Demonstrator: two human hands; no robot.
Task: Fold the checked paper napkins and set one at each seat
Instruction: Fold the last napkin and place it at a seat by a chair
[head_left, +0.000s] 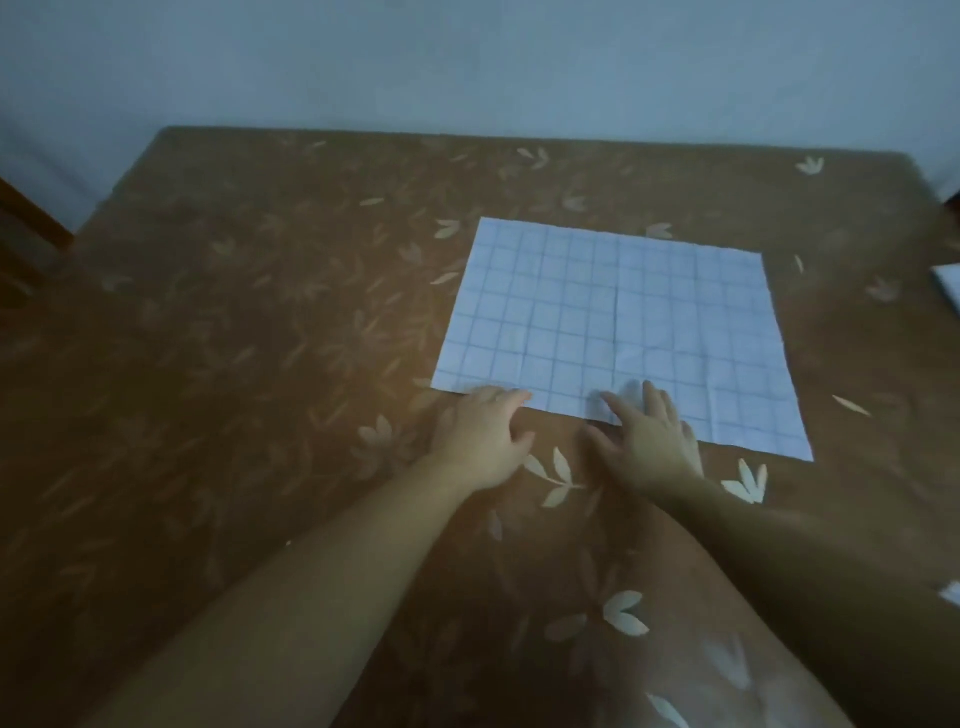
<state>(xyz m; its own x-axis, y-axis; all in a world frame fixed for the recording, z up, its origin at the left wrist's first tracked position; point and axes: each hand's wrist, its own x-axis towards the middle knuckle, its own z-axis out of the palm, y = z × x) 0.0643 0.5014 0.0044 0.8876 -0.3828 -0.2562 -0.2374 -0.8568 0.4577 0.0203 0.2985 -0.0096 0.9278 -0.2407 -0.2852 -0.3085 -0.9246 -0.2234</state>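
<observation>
A: Your left hand (485, 436) lies with its fingers loosely out and holds nothing. Its tips touch the near edge of the checked napkin (613, 322), close to the near left corner. Your right hand (649, 441) is spread flat, fingers on that same edge about midway along.

B: The napkin lies opened flat on the worktop (234, 338), right of the middle and clear of every edge. You should find it thin, light and soft. It will likely slide if you push it, and crumple or tear if you drag it.

A: The faint crease (616, 312) running from near edge to far edge may serve you as a fold line. Pinch lightly at the corners rather than mid-edge, and lift before you carry them over.

B: What lies nearby sits well apart from the sheet. A white thing (948, 291) is cut off at the worktop's right edge; it may be more napkins, but you cannot tell from here. A white scrap (953, 592) shows nearer you on that side. Dark wood (21, 244) stands beyond the left edge.
</observation>
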